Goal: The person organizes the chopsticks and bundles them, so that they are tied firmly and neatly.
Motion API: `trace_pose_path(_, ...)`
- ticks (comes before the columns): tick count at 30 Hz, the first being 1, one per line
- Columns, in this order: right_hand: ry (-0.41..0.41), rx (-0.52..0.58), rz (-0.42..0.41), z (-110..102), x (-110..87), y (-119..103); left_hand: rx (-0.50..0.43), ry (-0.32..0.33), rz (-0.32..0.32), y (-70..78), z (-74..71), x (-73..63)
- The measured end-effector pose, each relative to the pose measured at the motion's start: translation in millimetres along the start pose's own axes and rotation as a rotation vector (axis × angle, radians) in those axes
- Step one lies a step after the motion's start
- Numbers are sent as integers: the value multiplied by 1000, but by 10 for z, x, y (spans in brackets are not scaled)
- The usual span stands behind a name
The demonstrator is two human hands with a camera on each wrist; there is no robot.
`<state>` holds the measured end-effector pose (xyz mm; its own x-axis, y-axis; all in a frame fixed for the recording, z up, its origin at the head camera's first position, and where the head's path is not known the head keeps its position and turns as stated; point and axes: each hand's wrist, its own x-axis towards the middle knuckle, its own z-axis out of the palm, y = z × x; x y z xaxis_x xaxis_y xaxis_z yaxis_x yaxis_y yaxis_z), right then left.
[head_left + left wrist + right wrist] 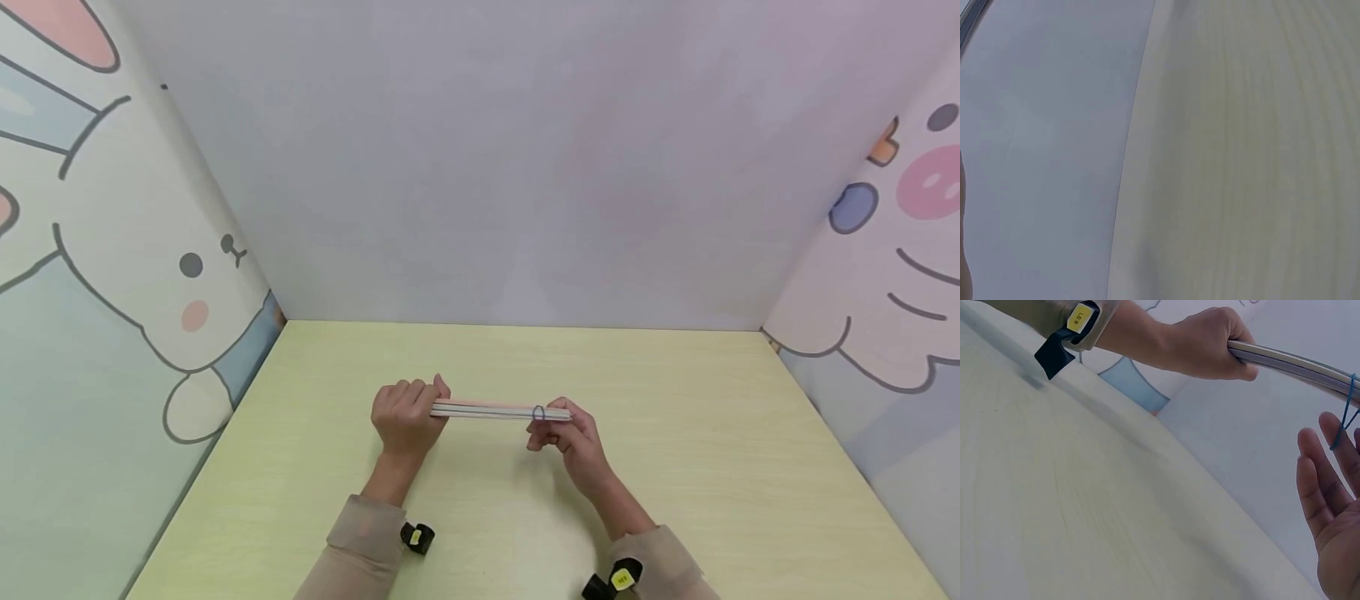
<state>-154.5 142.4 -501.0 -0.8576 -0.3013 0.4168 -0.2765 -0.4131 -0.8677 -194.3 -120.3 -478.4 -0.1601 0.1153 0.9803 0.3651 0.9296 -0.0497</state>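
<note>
A bundle of long, thin, pale chopstick-like sticks (pixel 487 410) is held level above the table. My left hand (pixel 408 417) grips its left end, fingers wrapped round it and thumb along the top; the right wrist view shows this hand (pixel 1213 344) too. Near the other end a thin blue rubber band (pixel 538 412) loops round the sticks, and part of the loop (pixel 1340 428) hangs below them beside the fingertips. My right hand (pixel 573 437) is at that end, thumb and forefinger at the band, the other fingers loosely bent below. In the left wrist view the bundle is hidden.
The pale yellow wood-grain table (pixel 487 525) meets a grey-white back wall (pixel 487 167). Side panels with a cartoon rabbit (pixel 142 250) and a cartoon pig (pixel 862 275) stand left and right. Black straps with yellow labels (pixel 622 577) sit at both wrists.
</note>
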Motion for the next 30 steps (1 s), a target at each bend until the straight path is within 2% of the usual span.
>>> trace_pose_path(3,46,-61,0,-16,-7,23,7,3,1,-1,-8,10)
trace_pose_path(7,94,-235,41,0,-13,37,16,14,3,-6,-13,25)
trace_pose_path(10,83,-353,63,45,-17,18,20,20,-1,-18,-14,35)
trace_pose_path(13,49,-487,17,116,-22,-25,25,16,-14,-28,-16,41)
trace_pose_path(15,21,-581,-64,175,-24,-60,27,7,-26,-30,-18,41)
trace_pose_path(17,-11,-663,-199,235,-17,-79,29,-4,-39,-28,-18,39)
trace_pose_path(21,-112,-727,-509,297,9,8,36,-25,-68,-23,-15,37)
trace_pose_path(23,-148,-744,-623,305,8,104,39,-36,-83,-21,-12,36)
trace_pose_path(26,-128,-797,-712,332,-26,219,39,-38,-111,-19,-6,33)
trace_pose_path(30,-87,-849,-732,392,-73,289,30,-38,-146,-10,-2,29)
